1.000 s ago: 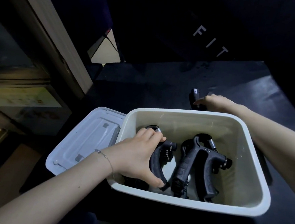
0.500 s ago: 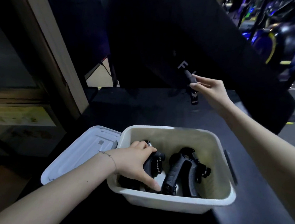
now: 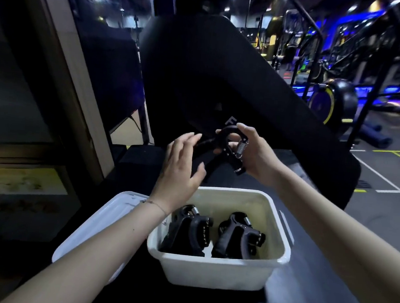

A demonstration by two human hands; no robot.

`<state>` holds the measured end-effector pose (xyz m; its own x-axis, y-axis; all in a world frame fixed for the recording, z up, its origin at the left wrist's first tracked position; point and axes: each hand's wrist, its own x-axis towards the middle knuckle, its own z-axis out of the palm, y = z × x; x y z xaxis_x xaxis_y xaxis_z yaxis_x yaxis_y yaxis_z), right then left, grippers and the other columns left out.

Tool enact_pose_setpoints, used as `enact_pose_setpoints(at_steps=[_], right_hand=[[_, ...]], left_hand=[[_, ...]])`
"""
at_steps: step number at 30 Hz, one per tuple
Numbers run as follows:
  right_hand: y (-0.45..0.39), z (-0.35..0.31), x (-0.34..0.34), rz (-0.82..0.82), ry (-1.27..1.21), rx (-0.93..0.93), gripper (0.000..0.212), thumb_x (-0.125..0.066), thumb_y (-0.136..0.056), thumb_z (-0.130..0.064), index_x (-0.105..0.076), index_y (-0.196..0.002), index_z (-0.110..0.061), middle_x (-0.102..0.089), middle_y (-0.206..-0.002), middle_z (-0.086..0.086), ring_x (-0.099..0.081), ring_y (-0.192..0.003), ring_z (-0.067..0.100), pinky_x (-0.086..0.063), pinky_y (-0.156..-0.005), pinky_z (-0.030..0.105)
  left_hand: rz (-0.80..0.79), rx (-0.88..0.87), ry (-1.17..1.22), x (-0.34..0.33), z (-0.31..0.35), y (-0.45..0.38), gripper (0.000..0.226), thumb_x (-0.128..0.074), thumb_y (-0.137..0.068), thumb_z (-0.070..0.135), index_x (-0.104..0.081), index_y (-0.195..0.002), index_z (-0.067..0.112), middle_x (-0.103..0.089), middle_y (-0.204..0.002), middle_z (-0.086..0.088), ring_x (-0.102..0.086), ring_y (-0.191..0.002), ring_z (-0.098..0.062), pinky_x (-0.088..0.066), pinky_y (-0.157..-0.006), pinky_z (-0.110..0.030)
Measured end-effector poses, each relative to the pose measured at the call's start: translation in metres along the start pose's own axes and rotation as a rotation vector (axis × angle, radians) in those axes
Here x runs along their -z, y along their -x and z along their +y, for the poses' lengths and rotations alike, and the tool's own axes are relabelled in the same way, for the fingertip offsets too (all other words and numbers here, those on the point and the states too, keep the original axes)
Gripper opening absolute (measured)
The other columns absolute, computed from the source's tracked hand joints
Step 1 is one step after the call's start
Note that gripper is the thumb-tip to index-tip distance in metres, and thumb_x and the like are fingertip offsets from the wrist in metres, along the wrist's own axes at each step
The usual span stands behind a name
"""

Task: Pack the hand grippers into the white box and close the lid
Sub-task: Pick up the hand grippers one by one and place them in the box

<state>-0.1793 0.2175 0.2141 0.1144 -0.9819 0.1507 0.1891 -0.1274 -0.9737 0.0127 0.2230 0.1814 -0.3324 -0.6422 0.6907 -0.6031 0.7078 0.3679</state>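
The white box (image 3: 213,270) stands open on a dark surface, with two black hand grippers inside: one on the left (image 3: 189,230) and one on the right (image 3: 236,238). Above and behind the box, my right hand (image 3: 257,153) holds a third black hand gripper (image 3: 223,148) by its spring end. My left hand (image 3: 180,171) is raised beside that gripper's handles with fingers spread; whether it touches them I cannot tell. The white lid (image 3: 99,227) lies flat to the left of the box.
A large black padded bench back (image 3: 223,81) rises just behind the hands. A wooden-framed wall (image 3: 64,73) stands at the left. Gym machines and a marked floor (image 3: 384,170) fill the right background.
My left hand has let go of the gripper in the box and risen to the third gripper. My right hand has carried that gripper nearer, above the box. The camera has tilted up.
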Motion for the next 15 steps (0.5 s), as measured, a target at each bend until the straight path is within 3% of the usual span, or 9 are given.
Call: enact_pose_setpoints(at_steps=[3,6,9,11,13,15], right_hand=[[0.012,0.000,-0.004,0.039,0.077,-0.037,0.055,-0.040,-0.089,-0.053,-0.074,-0.098,-0.010,-0.069,-0.090,0.022,-0.065,-0.079,0.028,-0.048,-0.078,0.033],[0.021,0.000,-0.006,0.120,0.162,-0.085,0.061,-0.044,-0.086,-0.060,-0.075,-0.090,-0.008,-0.068,-0.096,0.029,-0.065,-0.083,0.032,-0.050,-0.086,0.038],[0.027,0.000,-0.007,0.159,0.232,-0.136,0.061,-0.047,-0.082,-0.065,-0.076,-0.072,-0.013,-0.071,-0.081,0.018,-0.068,-0.076,0.029,-0.050,-0.084,0.039],[0.033,-0.002,-0.008,0.163,0.271,-0.156,0.061,-0.046,-0.083,-0.066,-0.076,-0.065,-0.017,-0.073,-0.073,0.011,-0.069,-0.075,0.026,-0.052,-0.082,0.039],[0.037,-0.001,-0.007,0.145,0.276,-0.173,0.060,-0.045,-0.083,-0.066,-0.077,-0.071,-0.016,-0.074,-0.078,0.012,-0.071,-0.078,0.025,-0.056,-0.080,0.037],[0.041,0.000,-0.005,0.095,0.219,-0.194,0.057,-0.050,-0.084,-0.062,-0.074,-0.089,-0.011,-0.073,-0.093,0.018,-0.071,-0.088,0.029,-0.057,-0.080,0.038]], left_hand=[[-0.087,-0.034,-0.024,0.002,0.001,0.002,0.055,-0.052,-0.091,0.023,-0.036,-0.143,0.014,-0.038,-0.142,-0.002,-0.029,-0.133,-0.015,-0.023,-0.113,-0.029],[-0.123,-0.104,-0.061,0.002,0.006,0.009,0.050,-0.059,-0.090,0.022,-0.045,-0.137,0.015,-0.050,-0.128,0.001,-0.042,-0.118,-0.013,-0.040,-0.101,-0.030],[-0.102,-0.180,-0.155,0.001,0.013,0.013,0.050,-0.067,-0.084,0.025,-0.052,-0.131,0.013,-0.057,-0.112,-0.001,-0.055,-0.101,-0.015,-0.053,-0.080,-0.030],[-0.103,-0.128,-0.166,0.002,0.019,0.012,0.048,-0.067,-0.083,0.029,-0.053,-0.127,0.015,-0.059,-0.108,0.001,-0.057,-0.099,-0.016,-0.055,-0.073,-0.034],[-0.113,-0.069,-0.158,0.003,0.024,0.010,0.046,-0.066,-0.083,0.030,-0.052,-0.125,0.018,-0.058,-0.106,0.003,-0.057,-0.097,-0.017,-0.054,-0.072,-0.038],[-0.114,-0.034,-0.151,0.003,0.026,0.009,0.044,-0.065,-0.083,0.030,-0.050,-0.123,0.018,-0.057,-0.105,0.004,-0.057,-0.094,-0.017,-0.051,-0.069,-0.036]])
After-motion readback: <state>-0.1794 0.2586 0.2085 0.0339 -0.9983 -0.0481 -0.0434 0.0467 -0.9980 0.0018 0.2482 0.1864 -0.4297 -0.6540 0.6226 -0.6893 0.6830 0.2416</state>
